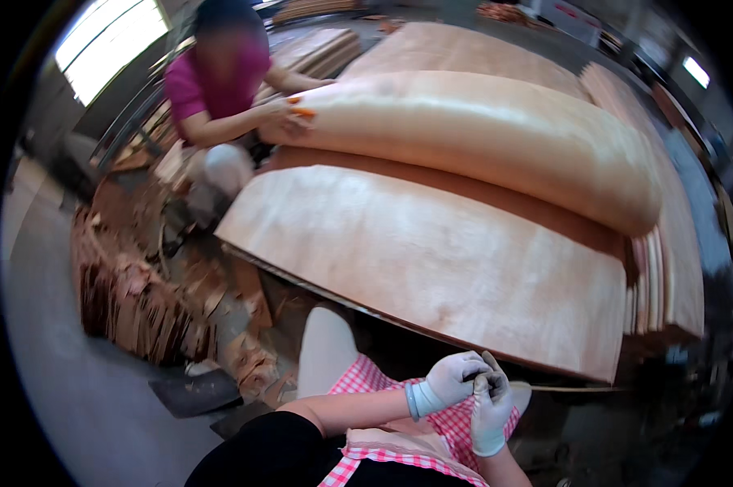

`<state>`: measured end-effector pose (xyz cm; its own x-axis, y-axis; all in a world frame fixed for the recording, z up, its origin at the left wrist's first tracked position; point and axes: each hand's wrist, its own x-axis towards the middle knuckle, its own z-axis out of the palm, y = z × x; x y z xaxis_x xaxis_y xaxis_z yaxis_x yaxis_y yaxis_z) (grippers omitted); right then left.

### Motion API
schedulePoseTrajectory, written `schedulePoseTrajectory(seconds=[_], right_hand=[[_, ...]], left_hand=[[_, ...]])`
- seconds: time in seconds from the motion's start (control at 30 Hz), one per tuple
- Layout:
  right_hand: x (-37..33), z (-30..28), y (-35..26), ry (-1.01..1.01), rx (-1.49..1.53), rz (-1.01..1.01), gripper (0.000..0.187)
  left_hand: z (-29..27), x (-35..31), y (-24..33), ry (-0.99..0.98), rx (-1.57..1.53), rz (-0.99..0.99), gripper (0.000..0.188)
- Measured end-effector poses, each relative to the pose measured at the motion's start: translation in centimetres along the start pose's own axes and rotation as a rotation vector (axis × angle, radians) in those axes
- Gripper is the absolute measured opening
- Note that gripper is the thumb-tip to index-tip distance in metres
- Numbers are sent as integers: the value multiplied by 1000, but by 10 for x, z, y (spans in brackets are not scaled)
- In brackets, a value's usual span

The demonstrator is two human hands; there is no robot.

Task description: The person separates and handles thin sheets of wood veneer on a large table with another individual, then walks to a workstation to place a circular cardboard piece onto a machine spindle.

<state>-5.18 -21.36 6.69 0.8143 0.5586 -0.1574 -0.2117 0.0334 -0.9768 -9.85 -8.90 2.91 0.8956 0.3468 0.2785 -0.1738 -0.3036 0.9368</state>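
My left hand (451,381), in a white glove with grey fingertips, is closed in front of my apron. Its fingertips meet those of my right hand (490,412), gloved the same way and closed too. Whatever lies between the fingers is too small to make out. A thin pale strip (573,389) runs rightward from beside my right hand; whether the hand holds it, I cannot tell. Just beyond my hands lies a pale wood veneer sheet (431,252) on a low stack. Across it, another veneer sheet (480,138) is curled over in a broad roll.
At the far left a co-worker (220,97) in a pink shirt grips the curled sheet's end, an orange object in one hand. Torn veneer scraps (131,300) are piled on the left floor. More stacked sheets (675,243) stand along the right. My knee (327,345) is near the stack's front edge.
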Motion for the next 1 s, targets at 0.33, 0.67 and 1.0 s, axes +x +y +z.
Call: schedulePoseTrajectory(seconds=[0.33, 0.67, 1.0], right_hand=[[92, -29, 11, -257, -1022, -166, 15], [125, -163, 20, -116, -1334, 41, 24], [140, -171, 29, -36, -1531, 331, 46]], left_hand=[[-253, -39, -89, 956, -18, -575, 3], [-549, -117, -176, 1067, 776, -811, 26], [-482, -44, -160, 937, 1179, -1177, 55]])
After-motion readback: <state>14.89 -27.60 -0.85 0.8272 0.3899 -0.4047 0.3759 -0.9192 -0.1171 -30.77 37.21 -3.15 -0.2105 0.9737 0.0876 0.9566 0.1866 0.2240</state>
